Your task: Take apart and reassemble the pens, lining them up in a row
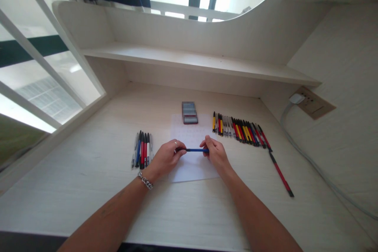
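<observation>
A blue pen (196,150) with a black end lies level between my two hands, above a white sheet of paper (189,171). My left hand (168,155) is closed on its black end, thumb and fingers pinching it. At the other end, my right hand (215,151) grips the blue barrel with thumb and fingertips. To the left of my left hand, a small row of pens (142,149) in blue, red, white and clear lies on the desk. Beyond my right hand stretches a longer row of pens (243,130), mostly black, red and yellow.
A phone (189,112) lies at the paper's far edge. One red and black pen (281,175) lies apart on the right. A white cable (310,161) runs from a wall socket (315,103) down the right side. A shelf (201,63) overhangs the back of the desk.
</observation>
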Motion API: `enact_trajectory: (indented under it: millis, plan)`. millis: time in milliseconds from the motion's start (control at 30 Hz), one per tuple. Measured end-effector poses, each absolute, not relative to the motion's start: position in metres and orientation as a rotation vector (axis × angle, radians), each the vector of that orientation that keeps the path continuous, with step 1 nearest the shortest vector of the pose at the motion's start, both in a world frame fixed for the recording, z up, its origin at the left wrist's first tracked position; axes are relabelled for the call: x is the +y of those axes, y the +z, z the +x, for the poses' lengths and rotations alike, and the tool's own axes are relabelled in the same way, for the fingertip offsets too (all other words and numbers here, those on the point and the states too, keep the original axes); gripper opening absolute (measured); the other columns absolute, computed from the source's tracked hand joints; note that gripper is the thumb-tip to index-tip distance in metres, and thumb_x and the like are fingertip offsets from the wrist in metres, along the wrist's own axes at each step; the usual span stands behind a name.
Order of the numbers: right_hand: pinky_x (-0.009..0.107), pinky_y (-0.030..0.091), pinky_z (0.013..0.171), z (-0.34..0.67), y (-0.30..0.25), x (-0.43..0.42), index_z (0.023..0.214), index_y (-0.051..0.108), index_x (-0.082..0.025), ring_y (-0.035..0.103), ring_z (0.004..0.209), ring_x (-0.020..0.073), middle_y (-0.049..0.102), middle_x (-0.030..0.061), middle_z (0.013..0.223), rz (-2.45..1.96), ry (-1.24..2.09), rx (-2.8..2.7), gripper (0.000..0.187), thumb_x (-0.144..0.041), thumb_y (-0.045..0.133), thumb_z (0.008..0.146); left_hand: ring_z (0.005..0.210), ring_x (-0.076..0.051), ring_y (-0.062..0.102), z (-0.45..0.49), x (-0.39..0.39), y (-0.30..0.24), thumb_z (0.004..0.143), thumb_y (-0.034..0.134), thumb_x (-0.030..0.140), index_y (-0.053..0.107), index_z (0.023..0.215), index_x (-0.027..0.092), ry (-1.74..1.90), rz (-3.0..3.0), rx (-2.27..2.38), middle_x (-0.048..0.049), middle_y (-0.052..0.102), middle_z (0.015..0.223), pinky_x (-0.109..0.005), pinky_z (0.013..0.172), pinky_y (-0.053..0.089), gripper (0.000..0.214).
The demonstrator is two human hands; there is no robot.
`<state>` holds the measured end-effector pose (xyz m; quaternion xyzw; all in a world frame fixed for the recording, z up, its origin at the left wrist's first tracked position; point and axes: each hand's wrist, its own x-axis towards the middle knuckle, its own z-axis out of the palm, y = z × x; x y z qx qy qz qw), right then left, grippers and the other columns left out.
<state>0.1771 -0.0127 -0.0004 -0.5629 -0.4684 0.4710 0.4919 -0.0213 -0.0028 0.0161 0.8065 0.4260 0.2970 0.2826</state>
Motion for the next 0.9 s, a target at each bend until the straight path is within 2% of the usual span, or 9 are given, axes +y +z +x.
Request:
enact_trajectory:
  millis: [167, 267, 400, 533, 633, 767, 900]
  plan:
    - [0.022, 0.027, 0.041, 0.182, 0.004, -0.013, 0.069, 0.061, -0.016, 0.038, 0.04, 0.0085, 0.046, -0.0025, 0.045, -1.376, 1.178, -1.294, 0.052, -0.06, 0.038, 0.085, 0.076, -0.015, 0.057, -0.024, 0.0, 0.012, 0.083, 0.055, 0.02, 0.062, 0.088, 0.018, 0.806, 2.168, 1.124, -0.003, 0.063, 0.083, -0.027, 0.07, 0.044, 0.009]
    - [0.021, 0.029, 0.044, 0.188, 0.012, -0.016, 0.077, 0.066, -0.015, 0.04, 0.045, 0.0087, 0.052, -0.0013, 0.053, -1.376, 1.197, -1.498, 0.046, -0.052, 0.04, 0.088, 0.076, -0.014, 0.057, -0.027, 0.004, 0.012, 0.083, 0.056, 0.019, 0.062, 0.088, 0.018, 0.876, 2.142, 1.152, -0.0031, 0.062, 0.084, -0.026, 0.069, 0.045, 0.008]
    - [0.022, 0.036, 0.054, 0.194, 0.027, -0.025, 0.089, 0.069, -0.017, 0.051, 0.059, 0.0111, 0.064, 0.0011, 0.07, -1.391, 1.143, -1.768, 0.031, -0.038, 0.047, 0.087, 0.078, -0.014, 0.056, -0.031, 0.007, 0.014, 0.082, 0.058, 0.019, 0.062, 0.088, 0.019, 0.933, 2.161, 1.128, -0.003, 0.061, 0.086, -0.025, 0.068, 0.046, 0.008]
    - [0.022, 0.039, 0.064, 0.195, 0.038, -0.034, 0.093, 0.07, -0.022, 0.058, 0.072, 0.0131, 0.068, 0.0005, 0.078, -1.404, 1.073, -2.023, 0.023, -0.028, 0.05, 0.084, 0.083, -0.015, 0.057, -0.03, 0.006, 0.016, 0.082, 0.059, 0.019, 0.064, 0.087, 0.02, 0.959, 2.222, 1.056, -0.0037, 0.061, 0.089, -0.027, 0.074, 0.046, 0.007]
    - [0.023, 0.04, 0.064, 0.192, 0.042, -0.039, 0.091, 0.07, -0.022, 0.058, 0.071, 0.0134, 0.069, 0.0013, 0.08, -1.452, 0.954, -2.136, 0.021, -0.026, 0.051, 0.083, 0.087, -0.016, 0.057, -0.027, 0.004, 0.015, 0.081, 0.061, 0.021, 0.065, 0.091, 0.021, 0.98, 2.226, 1.041, -0.0042, 0.062, 0.094, -0.028, 0.078, 0.046, 0.011]
    - [0.024, 0.041, 0.067, 0.199, 0.048, -0.046, 0.089, 0.071, -0.022, 0.06, 0.075, 0.0152, 0.069, 0.0035, 0.085, -1.57, 0.675, -2.181, 0.02, -0.027, 0.053, 0.083, 0.083, -0.015, 0.058, -0.026, 0.004, 0.011, 0.079, 0.063, 0.026, 0.058, 0.11, 0.021, 0.936, 2.17, 1.147, -0.0051, 0.061, 0.099, -0.027, 0.071, 0.048, 0.032]
    - [0.027, 0.042, 0.074, 0.234, 0.049, -0.062, 0.093, 0.07, -0.023, 0.061, 0.081, 0.0168, 0.069, 0.0041, 0.089, -1.78, 0.398, -2.038, 0.022, -0.029, 0.051, 0.085, 0.077, -0.016, 0.059, -0.027, 0.005, 0.007, 0.082, 0.056, 0.032, 0.063, 0.101, 0.02, 0.737, 2.235, 1.183, -0.0046, 0.064, 0.09, -0.029, 0.073, 0.047, 0.023]
